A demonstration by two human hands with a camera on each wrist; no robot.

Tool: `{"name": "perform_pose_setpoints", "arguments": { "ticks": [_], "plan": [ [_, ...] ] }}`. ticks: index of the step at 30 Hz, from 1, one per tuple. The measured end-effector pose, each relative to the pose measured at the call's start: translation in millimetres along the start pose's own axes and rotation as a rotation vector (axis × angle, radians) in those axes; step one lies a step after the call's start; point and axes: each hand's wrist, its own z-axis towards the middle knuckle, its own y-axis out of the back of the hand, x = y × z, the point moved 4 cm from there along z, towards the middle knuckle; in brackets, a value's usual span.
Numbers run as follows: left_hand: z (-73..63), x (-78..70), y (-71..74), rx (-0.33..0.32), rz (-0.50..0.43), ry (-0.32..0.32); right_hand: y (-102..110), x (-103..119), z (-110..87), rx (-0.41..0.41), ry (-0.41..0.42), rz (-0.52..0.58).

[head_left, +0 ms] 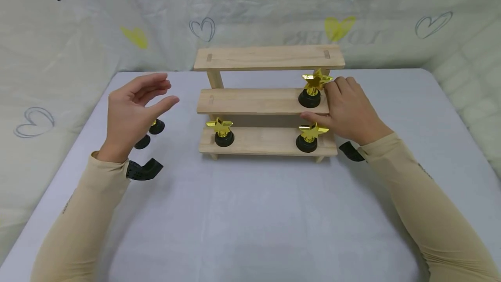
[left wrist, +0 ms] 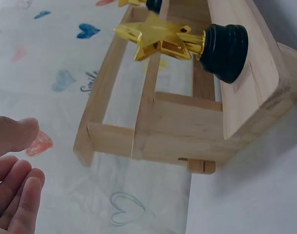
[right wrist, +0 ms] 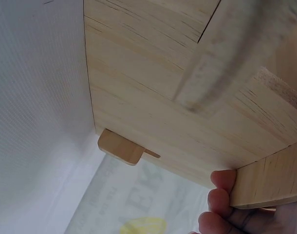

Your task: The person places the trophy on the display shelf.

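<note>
On the white table [head_left: 250,212], the three-tier wooden stand [head_left: 242,140] sits at twelve o'clock, your right hand [head_left: 348,110] clamped on its middle shelf [head_left: 256,101] at one, your left hand [head_left: 131,119] parted and empty at eleven, so tugging might topple the adjacent star trophy [head_left: 312,91].

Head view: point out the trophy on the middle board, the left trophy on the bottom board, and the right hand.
Middle-board trophy [head_left: 312,92]: head view, on its gold stem.
Bottom-left trophy [head_left: 223,134]: head view, on its gold stem.
Right hand [head_left: 347,110]: head view, on its back.
</note>
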Motion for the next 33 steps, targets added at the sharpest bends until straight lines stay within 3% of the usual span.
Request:
{"name": "perform_pose_setpoints", "arguments": {
  "ticks": [7,14,25,33],
  "plan": [
    [-8.9,13.5,23.2,-0.024,-0.052,0.009,1,0,0.0,0.015,-0.011,-0.001],
    [-10.9,25.1,42.8,-0.052,-0.208,0.038,2,1,-0.9,0.013,-0.006,0.001],
    [-17.9,44.8,68.2,-0.121,-0.282,0.048,-2,1,-0.3,0.012,0.013,-0.005],
    [-20.5,57.4,81.4,-0.053,-0.261,0.004,0,0,-0.5,0.006,0.010,-0.014]
  ]
}}
